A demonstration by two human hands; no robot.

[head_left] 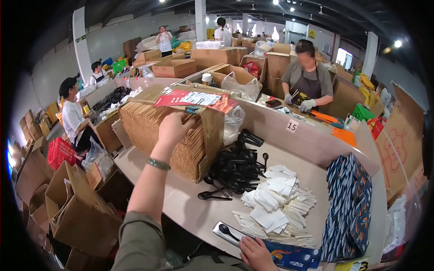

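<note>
My left hand (175, 128) reaches to the upper edge of a large cardboard box (212, 135) whose open side shows tightly stacked tan stick-like ends (158, 135). Its fingers are curled against the stack, and their tips are partly hidden. A small dark teal item (192, 109) lies just beyond them. My right hand (257, 254) lies flat over the edge of a blue printed packet (289, 255) at the table's front. Next to its fingertips, a black plastic spoon (228, 231) rests on a white strip. Beyond are white paper napkins (273, 198) and a heap of black spoons (237, 167).
A long stack of blue printed packets (346, 207) stands at the right of the table (185, 212). A low partition (266, 121) runs behind. Cardboard boxes (81, 217) crowd the floor at left. Across the partition a person in grey gloves (307, 105) works.
</note>
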